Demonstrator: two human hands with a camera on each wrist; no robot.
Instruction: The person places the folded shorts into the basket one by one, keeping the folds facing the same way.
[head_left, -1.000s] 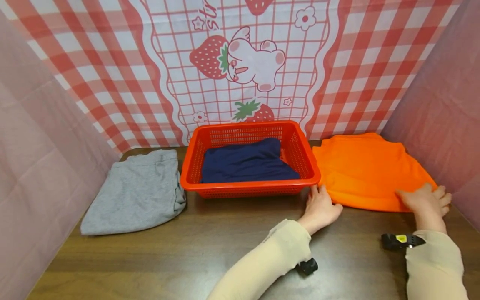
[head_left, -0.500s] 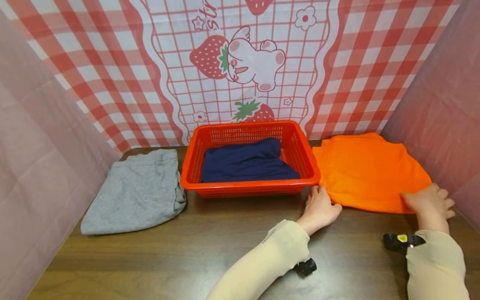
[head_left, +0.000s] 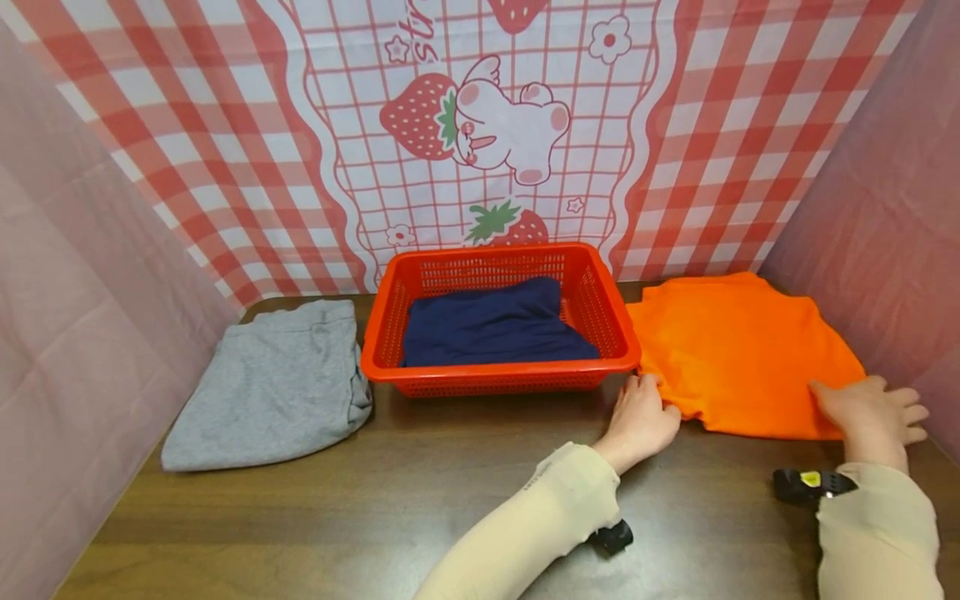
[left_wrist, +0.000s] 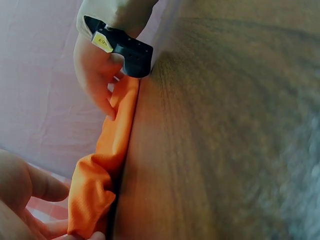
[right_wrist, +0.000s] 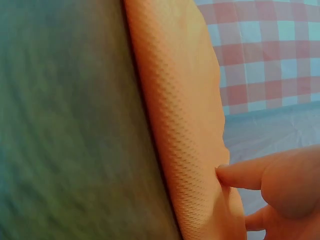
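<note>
- Cloth (head_left: 742,358), orange and folded, lies on the surface (head_left: 337,533), at the right of the red basket (head_left: 495,372).
- The left hand (head_left: 641,421) has its fingers bent in close at the near left corner. They pinch the cloth, and it is bunched up and wrinkly there.
- The right hand (head_left: 873,417) is at the near right corner. Its fingers are spread wide, and the thumb (head_left: 821,392) touches the cloth. I cannot tell if any finger is tucked under.
- The cloth looks soft, floppy and light. It has little bumps on it, so it may not be very slippery. It should not break, but its folds could come loose.
- The two near corners look like good places to hold. Taking all the layers together should keep it neat.
- A blue cloth (head_left: 495,325) is in the basket, and a grey cloth (head_left: 277,383) is on the left.
</note>
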